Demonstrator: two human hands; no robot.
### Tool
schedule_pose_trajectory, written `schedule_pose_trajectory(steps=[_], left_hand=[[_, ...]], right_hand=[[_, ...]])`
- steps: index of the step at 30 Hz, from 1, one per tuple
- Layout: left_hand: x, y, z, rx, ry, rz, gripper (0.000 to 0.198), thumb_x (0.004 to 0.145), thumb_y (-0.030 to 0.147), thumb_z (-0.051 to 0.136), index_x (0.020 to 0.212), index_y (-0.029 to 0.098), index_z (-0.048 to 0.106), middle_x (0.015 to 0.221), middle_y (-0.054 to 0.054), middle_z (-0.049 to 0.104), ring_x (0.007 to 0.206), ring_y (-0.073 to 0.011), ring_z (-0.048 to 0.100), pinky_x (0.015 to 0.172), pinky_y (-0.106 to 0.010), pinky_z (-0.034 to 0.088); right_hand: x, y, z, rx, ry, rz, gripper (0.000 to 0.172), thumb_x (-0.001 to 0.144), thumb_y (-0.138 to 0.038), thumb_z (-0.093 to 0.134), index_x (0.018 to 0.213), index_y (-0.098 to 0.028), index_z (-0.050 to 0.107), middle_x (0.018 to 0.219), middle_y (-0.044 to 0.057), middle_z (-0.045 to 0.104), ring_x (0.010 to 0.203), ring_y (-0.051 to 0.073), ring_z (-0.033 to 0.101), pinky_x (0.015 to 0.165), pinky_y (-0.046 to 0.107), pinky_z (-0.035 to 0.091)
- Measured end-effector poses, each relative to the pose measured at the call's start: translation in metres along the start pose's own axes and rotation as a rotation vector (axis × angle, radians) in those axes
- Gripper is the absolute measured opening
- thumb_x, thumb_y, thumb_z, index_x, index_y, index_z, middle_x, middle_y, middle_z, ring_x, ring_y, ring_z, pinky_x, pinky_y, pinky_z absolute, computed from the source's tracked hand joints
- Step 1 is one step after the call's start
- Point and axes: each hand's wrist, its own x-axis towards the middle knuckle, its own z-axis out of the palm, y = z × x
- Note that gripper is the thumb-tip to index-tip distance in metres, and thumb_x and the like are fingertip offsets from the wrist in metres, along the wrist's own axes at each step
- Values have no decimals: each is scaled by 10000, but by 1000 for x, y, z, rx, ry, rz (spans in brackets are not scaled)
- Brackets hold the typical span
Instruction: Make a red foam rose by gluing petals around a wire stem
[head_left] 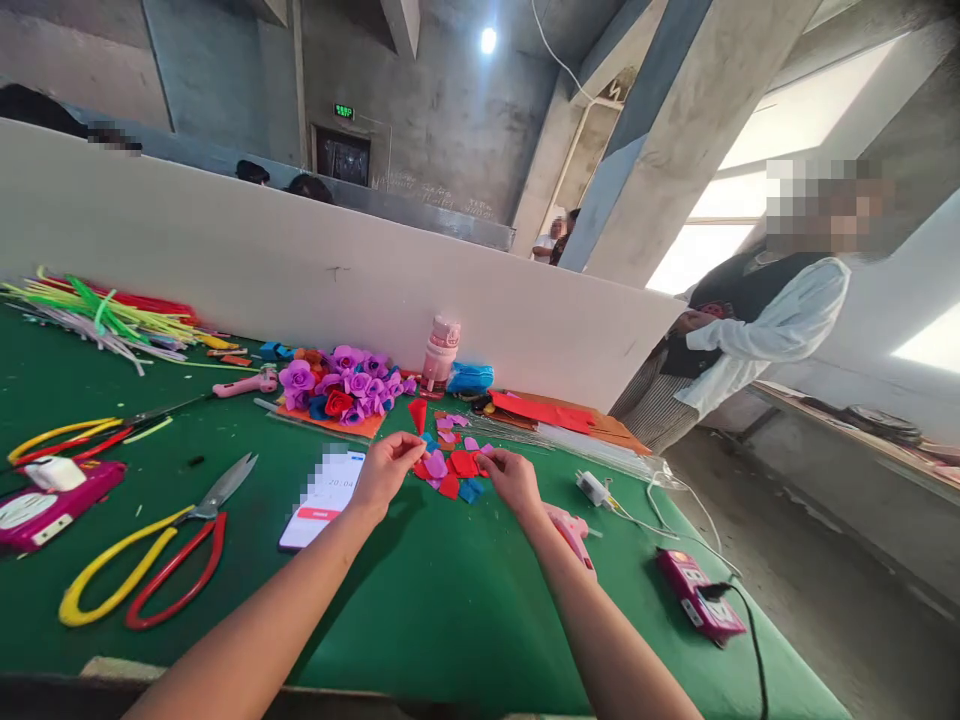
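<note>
Found the grip of the left hand (386,470) drawn nearly shut, fingertips together at the nine o'clock edge of the loose petal pieces (454,465); could not confirm whether a piece is pinched. Found the grip of the right hand (512,478) curled, fingertips down at the three o'clock edge of the same heap; likewise could not tell what, if anything, is held. Located the petal pieces, red, purple and blue, lying on the green desk (450,610) between both hands. Counted as done: a cluster of finished flowers (341,385), mostly purple, at eleven o'clock of the heap. Judged as left: the loose pieces themselves, red sheets (540,408) at one o'clock, stem sticks (105,320) far out at ten o'clock. Noted scissors (150,560) at eight o'clock, phone (324,498) just beside the left hand, pink tool (570,528) against the right forearm, none of them in hand.
</note>
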Motion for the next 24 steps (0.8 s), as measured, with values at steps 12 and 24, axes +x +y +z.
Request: schedule_pose_trajectory(steps=[12, 24], left_hand=[[-7, -5, -8, -166, 18, -53, 212, 634, 328, 777, 715, 165, 668, 651, -2, 677, 646, -133, 606, 681, -262, 455], [-7, -3, -12, -312, 154, -98, 281, 578, 330, 814, 722, 152, 651, 637, -11, 677, 614, -105, 588, 644, -242, 443]], right_hand=[[-30, -34, 69, 409, -272, 86, 258, 722, -393, 654, 770, -148, 724, 645, 26, 676, 573, 139, 565, 540, 243, 407], [-145, 3, -79, -5, -190, 276, 311, 726, -514, 625, 765, -239, 764, 789, 43, 745, 750, 238, 665, 695, 286, 496]])
